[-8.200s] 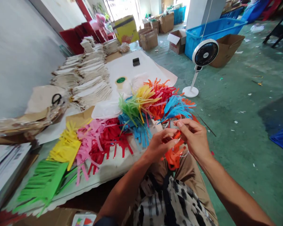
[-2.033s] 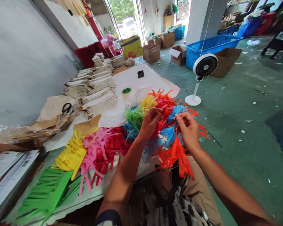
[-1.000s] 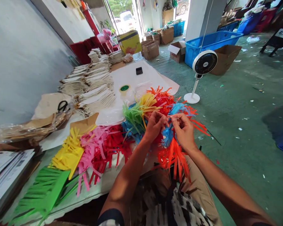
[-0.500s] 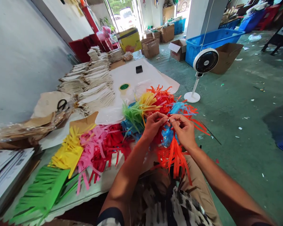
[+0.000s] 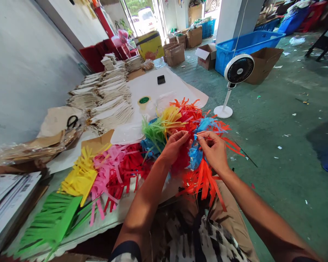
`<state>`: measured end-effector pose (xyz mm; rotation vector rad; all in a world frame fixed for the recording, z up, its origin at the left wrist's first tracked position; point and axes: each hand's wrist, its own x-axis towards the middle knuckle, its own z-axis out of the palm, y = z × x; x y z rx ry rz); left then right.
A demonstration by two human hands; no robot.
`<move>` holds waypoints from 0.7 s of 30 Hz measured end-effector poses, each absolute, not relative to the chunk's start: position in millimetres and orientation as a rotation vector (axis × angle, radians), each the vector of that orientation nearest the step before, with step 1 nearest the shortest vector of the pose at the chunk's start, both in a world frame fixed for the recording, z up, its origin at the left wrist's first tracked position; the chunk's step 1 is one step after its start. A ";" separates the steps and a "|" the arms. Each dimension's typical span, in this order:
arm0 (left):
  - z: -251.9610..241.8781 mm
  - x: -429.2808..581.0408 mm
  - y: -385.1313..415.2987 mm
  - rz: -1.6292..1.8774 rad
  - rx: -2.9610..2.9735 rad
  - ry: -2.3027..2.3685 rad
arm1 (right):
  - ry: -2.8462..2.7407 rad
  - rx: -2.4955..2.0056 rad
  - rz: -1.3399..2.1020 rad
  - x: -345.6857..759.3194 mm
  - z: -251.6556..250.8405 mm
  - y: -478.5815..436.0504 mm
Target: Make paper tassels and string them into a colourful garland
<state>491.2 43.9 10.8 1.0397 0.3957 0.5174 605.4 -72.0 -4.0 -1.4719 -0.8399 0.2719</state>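
Over a pile of coloured fringed tissue paper, my left hand (image 5: 177, 145) is pinched with thumb against forefinger; what it holds, if anything, is too small to make out. My right hand (image 5: 213, 148) pinches too, with a tiny white piece (image 5: 195, 135) at its fingertips. A small gap parts the two hands. Beneath them lie blue fringed paper (image 5: 195, 157) and red fringed paper (image 5: 180, 160). Orange fringe (image 5: 205, 180) hangs over the table's near edge toward my lap. Green fringe (image 5: 155, 131) and yellow fringe (image 5: 171, 115) lie just beyond my left hand.
Pink (image 5: 109, 165), yellow (image 5: 80, 173) and green fringed paper (image 5: 47, 218) spread leftward along the table. Farther back are a tape roll (image 5: 144, 100), a phone (image 5: 161, 80), stacked pale bundles (image 5: 112, 91) and black-handled scissors (image 5: 71, 121). A white fan (image 5: 239, 70) stands on the floor at right.
My hands, nearly touching at the fingertips before, have drawn slightly apart, the left one moving left. The small white piece shows at my right fingertips. The orange fringe has shifted a little.
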 end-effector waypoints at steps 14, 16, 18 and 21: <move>-5.6 498.3 47.0 0.644 1.231 0.387 | -0.919 -1.664 0.032 599.7 0.8 -75.3; -5.2 497.8 46.1 0.636 1.229 0.385 | -0.950 -1.647 0.033 599.5 0.2 -75.6; -5.0 497.7 45.6 0.633 1.216 0.384 | -0.972 -1.631 0.034 599.2 0.2 -76.2; -5.9 498.2 46.3 0.632 1.184 0.390 | -0.985 -1.621 0.047 598.5 1.0 -77.5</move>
